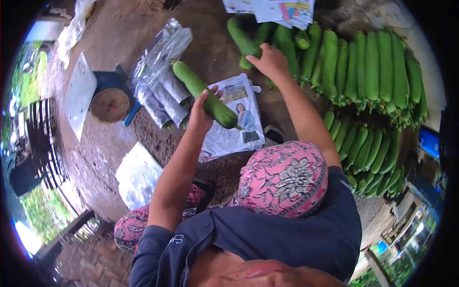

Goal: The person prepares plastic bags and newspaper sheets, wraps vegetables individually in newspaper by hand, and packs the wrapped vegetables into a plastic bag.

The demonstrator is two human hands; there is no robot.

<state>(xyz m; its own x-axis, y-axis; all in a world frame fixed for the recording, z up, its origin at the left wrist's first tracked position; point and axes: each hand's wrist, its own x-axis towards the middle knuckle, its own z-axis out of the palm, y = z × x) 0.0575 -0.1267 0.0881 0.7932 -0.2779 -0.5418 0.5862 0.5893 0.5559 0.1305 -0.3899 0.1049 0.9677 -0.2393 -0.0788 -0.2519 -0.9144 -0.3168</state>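
A long green vegetable [195, 86] lies in my left hand [204, 111], whose fingers are wrapped round its lower half above a printed newspaper sheet [224, 138]. My right hand [270, 61] reaches to the left end of a row of similar vegetables [356, 67], with its fingers round the lower end of another green vegetable [240, 37]. To the left of my left hand, several newspaper-wrapped rolls [165, 103] lie partly under clear plastic [165, 52].
More green vegetables [366, 148] are piled at the right. Loose printed sheets [287, 12] lie at the top. A blue stool with a round top [110, 104] stands at the left, beside a white sheet [80, 93]. White plastic [137, 176] lies near my left knee.
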